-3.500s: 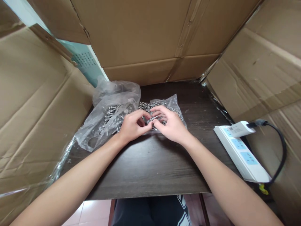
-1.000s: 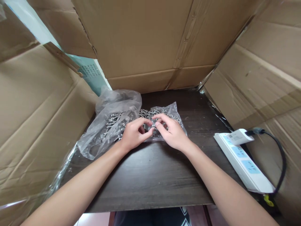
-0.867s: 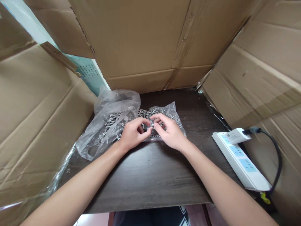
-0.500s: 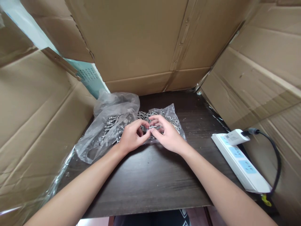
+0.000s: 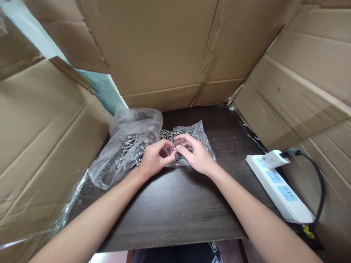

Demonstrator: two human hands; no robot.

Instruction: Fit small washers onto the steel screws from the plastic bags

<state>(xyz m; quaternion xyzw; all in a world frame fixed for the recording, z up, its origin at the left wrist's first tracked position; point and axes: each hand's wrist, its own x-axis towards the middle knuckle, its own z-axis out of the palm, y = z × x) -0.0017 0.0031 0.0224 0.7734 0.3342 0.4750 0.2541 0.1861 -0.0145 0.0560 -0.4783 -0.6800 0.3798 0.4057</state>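
Note:
Both hands meet over the near edge of a clear plastic bag (image 5: 201, 128) spread flat on the table. Between the fingertips is a small metal bolt (image 5: 175, 148), mostly covered by the fingers. My left hand (image 5: 157, 156) is closed in a pinch on its left end. My right hand (image 5: 196, 155) pinches from the right with thumb and index finger. Around and beyond the hands lie loose bolts (image 5: 166, 134) and washers (image 5: 205, 141). On the left, a crumpled clear bag (image 5: 102, 171) partly covers more bolts (image 5: 128, 142).
A dark wooden table (image 5: 170, 204) carries everything. Cardboard walls (image 5: 164, 47) enclose its back and sides. To the right lies a white power strip (image 5: 298, 212) with a white adapter (image 5: 274, 159) and a black cable (image 5: 319, 179).
My right thumb and fingers have shifted slightly around the bolt, and less of it shows now. My left hand stays nearly where it was.

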